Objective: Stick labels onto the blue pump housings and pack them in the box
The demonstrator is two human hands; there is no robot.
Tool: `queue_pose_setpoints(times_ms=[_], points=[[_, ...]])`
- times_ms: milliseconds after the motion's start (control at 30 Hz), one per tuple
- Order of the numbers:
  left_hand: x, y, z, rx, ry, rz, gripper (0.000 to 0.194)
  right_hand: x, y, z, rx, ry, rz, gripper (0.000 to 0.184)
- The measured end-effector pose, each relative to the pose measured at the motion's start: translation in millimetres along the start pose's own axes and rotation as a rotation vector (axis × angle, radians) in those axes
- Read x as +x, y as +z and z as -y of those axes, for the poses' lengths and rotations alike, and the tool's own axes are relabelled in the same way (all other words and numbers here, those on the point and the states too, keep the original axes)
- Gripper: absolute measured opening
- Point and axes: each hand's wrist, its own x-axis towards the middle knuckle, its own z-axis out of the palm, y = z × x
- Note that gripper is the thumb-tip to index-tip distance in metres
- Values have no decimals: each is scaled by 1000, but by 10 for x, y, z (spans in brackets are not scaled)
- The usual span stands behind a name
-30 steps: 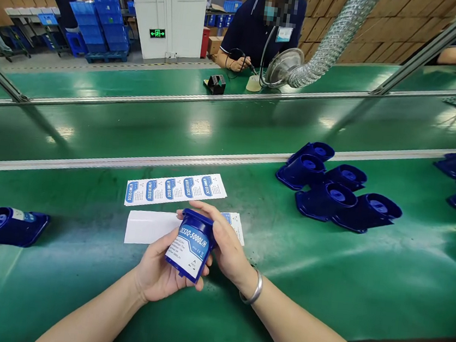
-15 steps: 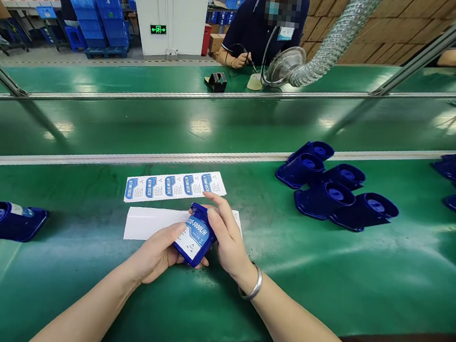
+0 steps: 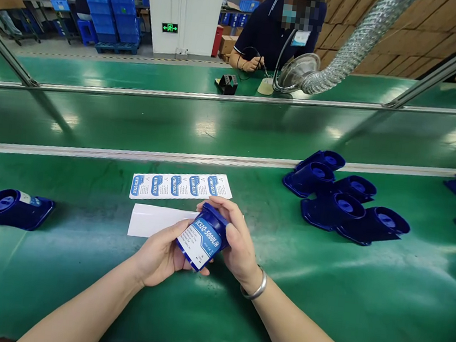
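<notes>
Both my hands hold a dark blue plastic pump housing (image 3: 204, 236) above the green bench. A blue and white label with the print DC520-5000L/H lies on its curved side, facing me. My left hand (image 3: 163, 254) grips the lower left side, thumb along the label's edge. Around the upper right side wraps my right hand (image 3: 239, 246), a metal bangle on its wrist. Behind the hands lies a sheet of several printed labels (image 3: 180, 186). Closer in, a blank white backing sheet (image 3: 156, 221) is partly covered by my hands.
Several unlabelled blue housings (image 3: 343, 206) stand in a group to the right, more at the far right edge. Two labelled housings (image 3: 13, 207) sit at left. A metal rail (image 3: 138, 92) crosses behind. Beyond it, a co-worker (image 3: 268, 33) sits near a fume extraction hose (image 3: 358, 43).
My right thumb has moved off the label to the housing's right edge, so more print shows. The housing has turned slightly. The whole view has shifted a little.
</notes>
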Motion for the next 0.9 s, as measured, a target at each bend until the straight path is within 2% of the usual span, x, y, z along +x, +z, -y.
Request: queue_pose_setpoints(times_ms=[133,300,900], points=[[-29,0,18,88,82,-60,38,-4,0,7,-24,-53,32,48],[-67,-29,5,203,127,-139,44,24,-13,-17,-49,-49,3,44],[-51,-67,-5,487,377,-106,42,27,-19,-45,-66,-37,33,41]])
